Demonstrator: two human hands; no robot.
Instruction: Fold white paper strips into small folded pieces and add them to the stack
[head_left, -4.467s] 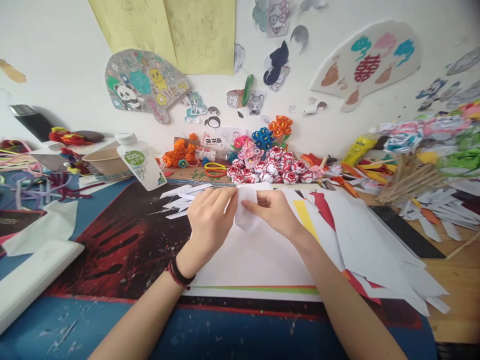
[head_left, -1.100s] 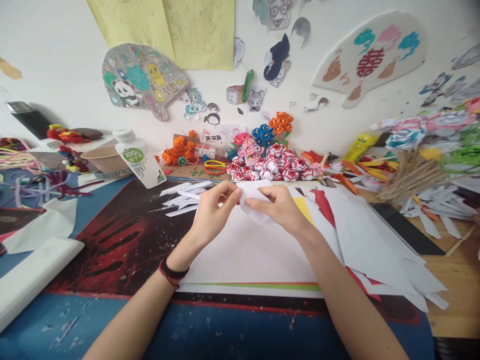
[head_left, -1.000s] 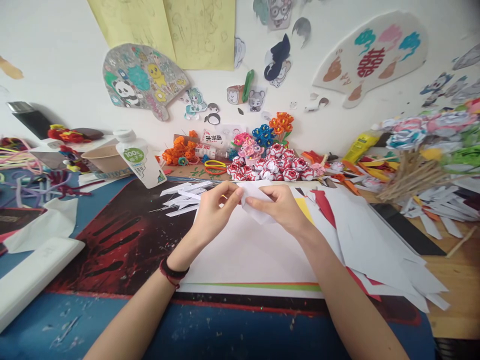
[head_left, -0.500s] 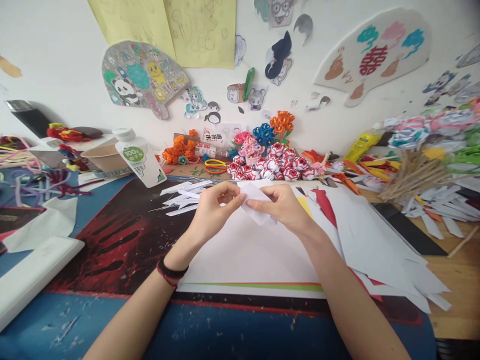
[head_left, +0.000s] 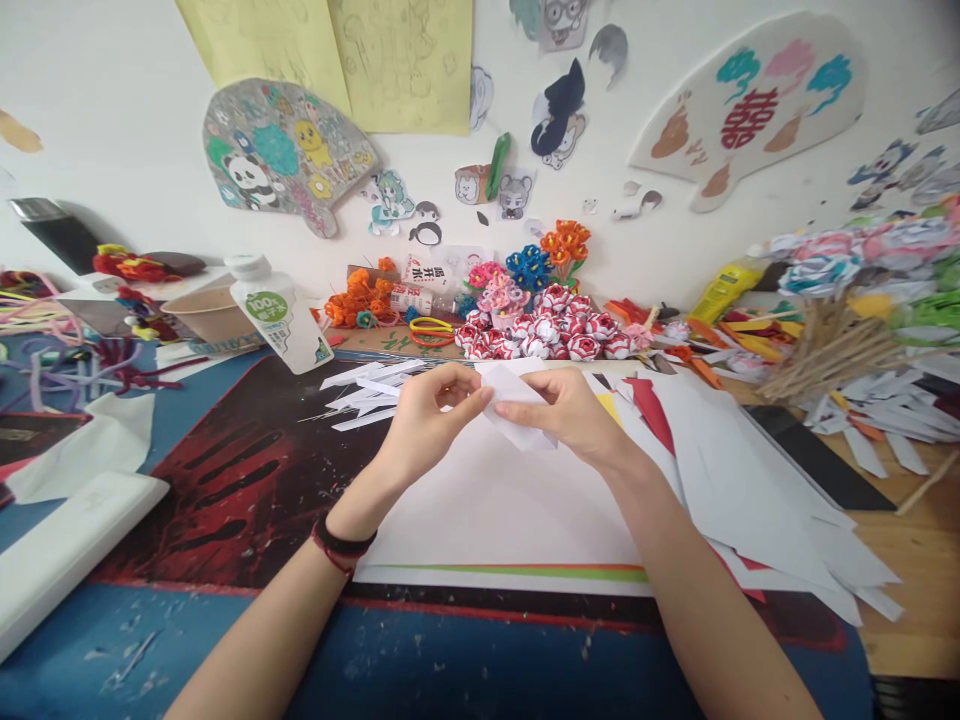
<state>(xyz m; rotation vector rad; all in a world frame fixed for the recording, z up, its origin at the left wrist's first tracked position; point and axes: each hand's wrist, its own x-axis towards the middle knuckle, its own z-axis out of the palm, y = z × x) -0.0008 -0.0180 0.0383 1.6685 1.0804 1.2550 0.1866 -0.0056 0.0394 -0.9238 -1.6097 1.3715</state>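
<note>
A small folded piece of white paper (head_left: 517, 400) is held up between my two hands, above a large stack of white sheets (head_left: 495, 510). My left hand (head_left: 435, 415) pinches its left edge between thumb and fingers. On the other side, my right hand (head_left: 566, 410) grips it with the thumb flat across its front; the fingers behind are mostly hidden. Just left of my left hand lie several white paper strips (head_left: 367, 390) on a dark red and black mat (head_left: 247, 480).
Red-and-white paper flowers (head_left: 551, 330) are heaped behind my hands. A white bottle (head_left: 281, 320) leans at the back left. Loose white sheets (head_left: 742, 490) spread to the right, beside a bundle of sticks (head_left: 832, 350). A long white case (head_left: 75, 550) lies far left.
Almost nothing differs. Both hands keep their pinch on the folded paper, with only a very slight shift of the right hand and the paper's lower edge.
</note>
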